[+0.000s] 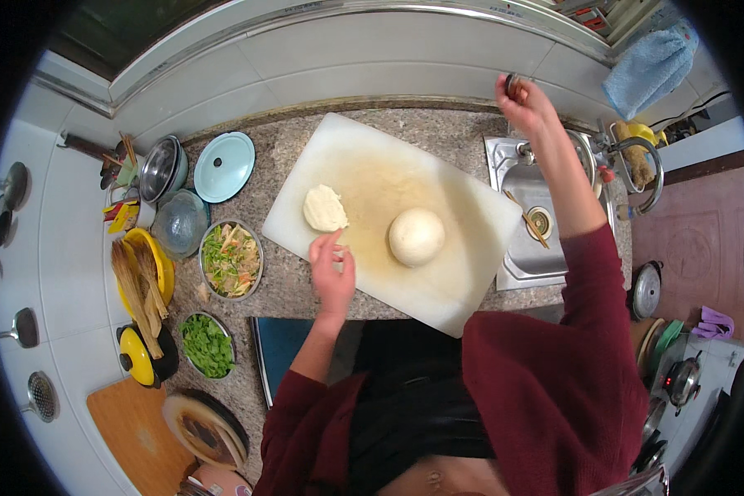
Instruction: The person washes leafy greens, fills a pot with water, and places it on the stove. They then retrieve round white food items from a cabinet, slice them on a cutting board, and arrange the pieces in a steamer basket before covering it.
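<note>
A white plastic cutting board (pixel 372 152) lies at an angle on the granite counter. On it are a rough lump of dough (pixel 324 209) at the left and a smooth, round ball of dough (pixel 416 237) right of the middle. My left hand (pixel 333 273) is at the board's lower left edge, fingers apart, just below the rough lump; whether a fingertip touches it I cannot tell. My right hand (pixel 526 104) is raised near the tiled wall behind the sink, its fingers closed around a small dark object (pixel 511 83), too small to name.
Bowls of mixed shredded vegetables (pixel 230 260) and leafy greens (pixel 208 345) stand at the left, near a light-blue lid (pixel 225 167), a glass bowl (pixel 180 224) and a yellow basin (pixel 168 266). A steel sink (pixel 536 254) with chopsticks (pixel 527 220) across it adjoins the board at the right.
</note>
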Tool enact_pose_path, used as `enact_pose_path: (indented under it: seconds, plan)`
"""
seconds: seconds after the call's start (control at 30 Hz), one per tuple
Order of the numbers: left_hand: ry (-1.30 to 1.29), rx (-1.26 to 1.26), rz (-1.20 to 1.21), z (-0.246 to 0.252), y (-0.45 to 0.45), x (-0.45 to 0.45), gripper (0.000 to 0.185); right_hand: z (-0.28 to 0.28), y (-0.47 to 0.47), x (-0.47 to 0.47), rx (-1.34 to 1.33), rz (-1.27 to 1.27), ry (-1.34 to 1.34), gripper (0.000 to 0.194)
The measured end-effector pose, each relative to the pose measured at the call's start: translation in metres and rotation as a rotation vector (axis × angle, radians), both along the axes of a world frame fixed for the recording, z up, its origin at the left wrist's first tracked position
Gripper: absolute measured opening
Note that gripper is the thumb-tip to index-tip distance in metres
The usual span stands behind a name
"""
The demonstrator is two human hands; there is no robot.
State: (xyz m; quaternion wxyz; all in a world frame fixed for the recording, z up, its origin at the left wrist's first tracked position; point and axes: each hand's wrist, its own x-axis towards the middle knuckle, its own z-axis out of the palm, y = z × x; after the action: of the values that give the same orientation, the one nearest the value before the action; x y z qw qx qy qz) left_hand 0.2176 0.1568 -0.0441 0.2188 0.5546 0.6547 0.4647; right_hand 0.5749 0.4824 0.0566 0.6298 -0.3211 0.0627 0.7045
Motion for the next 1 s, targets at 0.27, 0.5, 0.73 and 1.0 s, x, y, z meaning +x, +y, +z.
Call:
enact_pose_path:
  seconds: [0.27, 0.5, 0.73, 1.0]
  plan:
    - [-0.579, -0.333, -0.265, -0.035, 0.048, 0.013, 0.030, 0.002, -0.259, -0.061, 0.084, 0.335, -0.785, 0.074]
    - [-0.289, -0.584, -0.390, -0.054, 0.043, 0.024, 0.045, -0.030, -0.383, -0.059, 0.394, 0.276, -1.728, 0.091]
    - [-0.716, -0.969, -0.320, -0.052, 0.046, 0.060, 0.050, -0.058, -0.390, -0.050, 0.063, 0.567, -1.679, 0.044]
    - [-0.872, -0.909, -0.212, -0.009, 0.020, 0.084, 0.045, -0.051, -0.394, -0.046, 0.208, 0.719, -1.631, 0.046]
